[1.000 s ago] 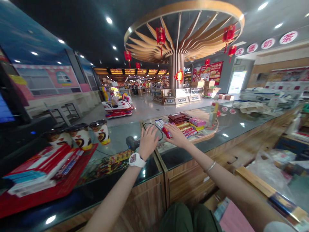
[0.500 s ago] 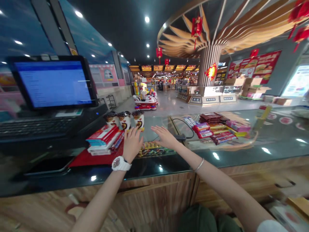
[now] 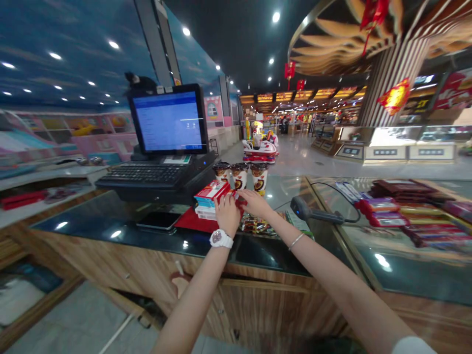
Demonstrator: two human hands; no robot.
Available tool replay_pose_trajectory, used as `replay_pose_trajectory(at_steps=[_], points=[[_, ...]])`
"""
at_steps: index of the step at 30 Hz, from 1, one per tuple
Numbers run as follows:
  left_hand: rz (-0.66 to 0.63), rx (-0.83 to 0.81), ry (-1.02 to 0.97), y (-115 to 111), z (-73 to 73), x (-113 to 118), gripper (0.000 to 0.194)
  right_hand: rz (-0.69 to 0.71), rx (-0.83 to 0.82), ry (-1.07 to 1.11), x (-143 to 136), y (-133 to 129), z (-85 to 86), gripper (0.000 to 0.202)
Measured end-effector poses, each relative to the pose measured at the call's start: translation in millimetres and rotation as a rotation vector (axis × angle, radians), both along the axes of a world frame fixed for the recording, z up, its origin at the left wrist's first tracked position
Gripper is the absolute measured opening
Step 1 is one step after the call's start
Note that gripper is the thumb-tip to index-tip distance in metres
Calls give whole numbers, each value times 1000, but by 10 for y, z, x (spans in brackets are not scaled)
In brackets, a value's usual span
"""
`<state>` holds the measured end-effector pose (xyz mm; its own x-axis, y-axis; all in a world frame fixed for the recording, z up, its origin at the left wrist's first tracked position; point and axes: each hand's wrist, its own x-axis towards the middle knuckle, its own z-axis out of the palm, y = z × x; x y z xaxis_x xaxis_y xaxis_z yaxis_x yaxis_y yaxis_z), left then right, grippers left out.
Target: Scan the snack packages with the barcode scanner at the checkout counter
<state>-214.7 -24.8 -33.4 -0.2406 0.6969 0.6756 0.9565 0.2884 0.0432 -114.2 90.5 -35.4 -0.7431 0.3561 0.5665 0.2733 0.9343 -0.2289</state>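
My left hand (image 3: 227, 215), with a white watch at the wrist, is at the right side of a stack of small red, blue and white boxes (image 3: 211, 200). Its fingers are bent over a red packet (image 3: 241, 201). From the right, my right hand (image 3: 256, 203) reaches in, a thin bangle on its wrist, and its fingertips close on the same packet near my left fingers. Most of the packet is hidden by the hands. Behind them stand three lidded paper cups (image 3: 239, 176). Under the boxes lies a red mat (image 3: 195, 220).
A monitor (image 3: 169, 123) and black keyboard (image 3: 143, 173) are at the left, with a phone (image 3: 158, 220) before them. To the right lie a handheld scanner (image 3: 317, 212) and several wrapped snacks (image 3: 416, 216). The glass counter's front edge runs below my hands.
My view has swung left. Both hands, earlier spread apart over the counter, have come together at the stack's right side and closed on the red packet.
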Motion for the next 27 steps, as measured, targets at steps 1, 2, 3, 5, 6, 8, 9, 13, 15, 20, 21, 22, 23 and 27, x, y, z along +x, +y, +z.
replay_pose_trajectory(at_steps=[1, 2, 3, 5, 6, 8, 9, 13, 15, 20, 21, 22, 23, 27], points=[[14, 4, -7, -2, -15, -8, 43, -3, -6, 0, -68, 18, -19, 60], [28, 4, -15, -5, -30, -15, 43, -5, -11, -6, -130, 37, -37, 61], [41, 2, -23, -7, -43, -20, 43, -5, -17, -12, -183, 56, -55, 61], [65, 0, -37, -7, -67, -24, 43, 6, -18, -24, -270, 91, -90, 61], [69, 0, -43, -5, -78, -24, 43, 8, -18, -29, -304, 106, -108, 60], [61, -16, -50, 1, -95, -21, 43, -1, -14, -41, -354, 130, -143, 58], [62, -23, -55, 5, -103, -19, 44, -10, -8, -45, -372, 139, -162, 57], [84, -52, -73, 11, -121, -16, 43, -13, 26, -42, -402, 171, -229, 53], [97, -76, -77, 8, -120, -15, 40, -5, 40, -36, -396, 187, -251, 52], [131, -102, -58, -11, -79, 1, 39, -13, 87, -49, -359, 210, -264, 39], [135, -104, -52, -15, -68, 6, 39, -16, 92, -51, -356, 212, -265, 37], [136, -106, -47, -18, -59, 8, 39, -17, 94, -50, -357, 213, -267, 35], [135, -108, -45, -19, -53, 10, 38, -18, 93, -46, -361, 213, -271, 34], [136, -110, -29, -14, -58, -3, 36, -25, 87, -45, -379, 189, -289, 33]])
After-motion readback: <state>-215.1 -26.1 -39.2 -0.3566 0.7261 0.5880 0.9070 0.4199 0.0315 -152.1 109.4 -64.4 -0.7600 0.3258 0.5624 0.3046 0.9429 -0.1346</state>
